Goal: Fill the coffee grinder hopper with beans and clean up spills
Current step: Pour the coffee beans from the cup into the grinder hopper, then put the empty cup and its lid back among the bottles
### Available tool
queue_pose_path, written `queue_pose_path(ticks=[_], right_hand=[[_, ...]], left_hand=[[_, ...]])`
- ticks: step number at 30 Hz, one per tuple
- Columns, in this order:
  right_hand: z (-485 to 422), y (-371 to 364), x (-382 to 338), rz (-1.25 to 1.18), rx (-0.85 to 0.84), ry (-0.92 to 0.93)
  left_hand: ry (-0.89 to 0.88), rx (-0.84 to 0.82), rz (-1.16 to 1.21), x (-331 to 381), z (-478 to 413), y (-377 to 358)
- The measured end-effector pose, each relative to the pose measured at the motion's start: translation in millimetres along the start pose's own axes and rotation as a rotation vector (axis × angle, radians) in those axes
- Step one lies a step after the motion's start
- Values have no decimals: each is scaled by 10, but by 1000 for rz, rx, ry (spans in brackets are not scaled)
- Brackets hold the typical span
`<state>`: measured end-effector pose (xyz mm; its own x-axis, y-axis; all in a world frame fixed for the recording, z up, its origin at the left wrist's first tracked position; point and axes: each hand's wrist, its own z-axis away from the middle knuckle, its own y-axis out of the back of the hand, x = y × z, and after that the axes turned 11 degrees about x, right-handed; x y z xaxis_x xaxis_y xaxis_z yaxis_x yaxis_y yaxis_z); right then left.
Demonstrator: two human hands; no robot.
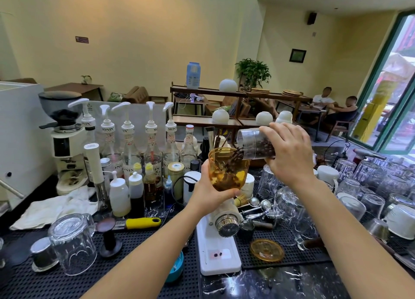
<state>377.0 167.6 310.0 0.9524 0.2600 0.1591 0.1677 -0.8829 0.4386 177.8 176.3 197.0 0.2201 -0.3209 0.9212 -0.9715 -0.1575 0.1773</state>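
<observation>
My left hand point(207, 189) grips the amber hopper point(226, 170) on top of the white coffee grinder point(221, 229). My right hand point(288, 150) holds a clear plastic jar point(252, 143) tipped on its side, mouth at the hopper's rim. Dark coffee beans point(234, 158) pour from the jar into the hopper. Two spilled beans point(218, 254) lie on the grinder's white base. The amber hopper lid point(267, 250) lies flat on the black mat to the right of the base.
Syrup pump bottles point(129, 139) and squeeze bottles crowd the back left by a second grinder point(65, 128). A white cloth point(54, 206), upturned glass point(74, 242) and tamper point(110, 236) sit left. Many upturned glasses point(359, 186) fill the right side. Two people sit far back right.
</observation>
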Motion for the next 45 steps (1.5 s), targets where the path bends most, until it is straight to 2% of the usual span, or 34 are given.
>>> queue_pose_path(ticks=[4,7,17,23,27,30,34,39,41,45], right_hand=[[22,-13,10,-5,7,-25],[63,-6,31,-44,-29,-119],[213,76,13,-372,-124,-408],[343,133,5,-570,-100,-552],[465,188,-16,-643,-101,-597],[576,268,-145,-752,-114,-600],[824,375,-541,-924,-159,-640],[1057,165,-1406,-1051,-277,-680],[1064,-106,-1785,-1053,-300,-732],[1031,-823,-2423,-983,-324,-954]], left_hand=[[-2,-4,1,-8,-11,-3],[-12,-8,-5,-4,-14,-2],[-12,21,-30,-92,-42,-20],[-23,-55,-87,-47,-56,86],[-12,-92,-249,-284,240,264],[-50,-67,-489,-690,637,626],[-157,-271,-844,-1309,1175,1337],[-135,-535,-1149,-1876,1520,1835],[-131,-527,-1200,-1971,1513,1860],[-131,-492,-1136,-2040,1558,1858]])
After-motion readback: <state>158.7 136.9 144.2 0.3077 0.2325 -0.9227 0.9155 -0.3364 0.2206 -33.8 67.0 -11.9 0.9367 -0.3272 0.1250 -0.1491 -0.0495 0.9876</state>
